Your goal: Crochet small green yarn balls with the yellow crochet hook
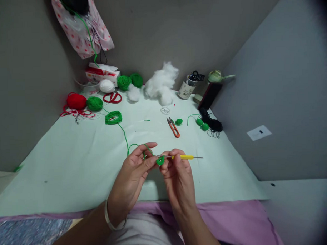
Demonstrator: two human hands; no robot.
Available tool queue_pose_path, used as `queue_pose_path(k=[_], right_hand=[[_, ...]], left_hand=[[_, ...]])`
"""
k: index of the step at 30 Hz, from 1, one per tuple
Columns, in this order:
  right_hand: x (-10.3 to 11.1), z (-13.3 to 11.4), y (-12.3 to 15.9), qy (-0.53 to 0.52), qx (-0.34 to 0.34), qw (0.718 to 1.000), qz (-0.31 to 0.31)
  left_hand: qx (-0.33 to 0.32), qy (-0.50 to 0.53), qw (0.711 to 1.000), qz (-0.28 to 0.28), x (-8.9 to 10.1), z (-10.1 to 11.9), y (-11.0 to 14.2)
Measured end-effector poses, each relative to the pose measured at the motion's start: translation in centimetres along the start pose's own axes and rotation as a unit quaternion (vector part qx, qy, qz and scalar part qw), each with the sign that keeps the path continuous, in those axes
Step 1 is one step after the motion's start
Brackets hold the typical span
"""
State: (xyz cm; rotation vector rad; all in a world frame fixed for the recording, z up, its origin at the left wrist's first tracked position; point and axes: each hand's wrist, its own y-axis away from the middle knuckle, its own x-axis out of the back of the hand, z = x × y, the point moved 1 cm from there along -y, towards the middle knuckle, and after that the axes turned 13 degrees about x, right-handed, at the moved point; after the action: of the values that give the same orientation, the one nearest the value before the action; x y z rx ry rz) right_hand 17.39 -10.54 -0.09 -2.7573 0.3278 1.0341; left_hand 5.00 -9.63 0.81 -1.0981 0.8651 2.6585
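Note:
A crochet hook (186, 157) with a yellow handle lies in the grip of my right hand (178, 172), its shaft pointing left. At the hook's left end sits a small green crochet piece (160, 160) with a hole in its middle. My left hand (136, 166) pinches this piece at its edge, with green yarn (125, 138) running over its fingers. That strand leads back to a loosely wound green yarn coil (113, 117) on the table. Beyond my hands lie orange-handled thread snips (173, 128), blades apart, beside a small green crocheted ball (179, 121).
White stuffing (162, 83) is heaped at the back. Red-handled scissors (112, 98), a red yarn ball (76, 101) and several green and white balls are at back left. A pen cup (187, 89), black yarn (211, 121) and a phone-like dark slab (210, 95) stand or lie at right.

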Motion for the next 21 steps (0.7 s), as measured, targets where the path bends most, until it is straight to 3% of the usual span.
queue_pose_path(k=[8,13,21], right_hand=[[-0.1,-0.2,0.0,0.003,0.008,1.0,0.003],[-0.3,-0.4,0.3,0.034,0.064,0.997,0.0],[0.0,-0.2,1.4,0.135,0.152,0.979,0.001]], left_hand=[[-0.02,-0.026,0.999,-0.032,-0.2,0.2,0.4],[-0.074,-0.082,0.993,-0.033,0.1,-0.3,0.4],[-0.091,-0.098,0.991,-0.012,-0.1,0.0,0.9]])
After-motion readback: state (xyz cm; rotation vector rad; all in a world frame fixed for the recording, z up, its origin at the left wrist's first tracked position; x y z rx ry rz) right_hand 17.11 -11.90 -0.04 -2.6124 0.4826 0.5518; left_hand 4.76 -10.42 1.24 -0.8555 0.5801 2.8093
